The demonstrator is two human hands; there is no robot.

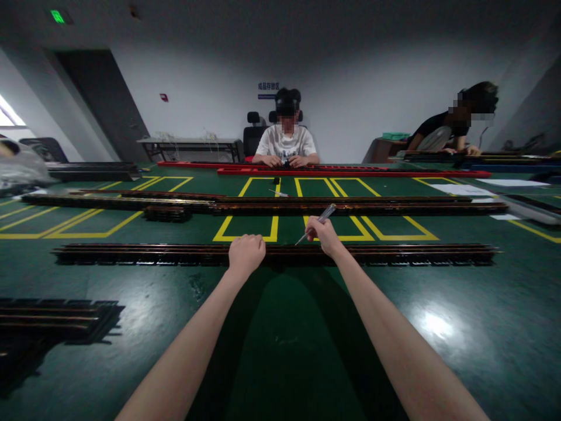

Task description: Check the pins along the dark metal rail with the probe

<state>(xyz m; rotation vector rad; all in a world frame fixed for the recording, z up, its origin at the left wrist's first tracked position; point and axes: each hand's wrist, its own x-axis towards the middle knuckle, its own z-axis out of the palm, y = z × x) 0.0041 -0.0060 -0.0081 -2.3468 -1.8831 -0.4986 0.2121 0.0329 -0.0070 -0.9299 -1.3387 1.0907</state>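
A long dark rail with copper-coloured strips point(144, 254) runs left to right across the green table. My left hand point(248, 254) rests on it near the middle, fingers curled over its far side; whether they grip it is hidden. To the right, my right hand point(323, 233) is closed around a screwdriver point(326, 213) with a clear handle. The screwdriver slants down to the left, and its thin tip is at the rail's far edge, between my two hands. Contact at the tip is too small to tell.
More dark rails point(372, 206) lie beyond, crossing yellow tape outlines. A stack of rails point(52, 318) sits at the near left. Across the table a person point(287, 143) handles a small black part beside red rails point(350, 172). Another person leans in at the far right.
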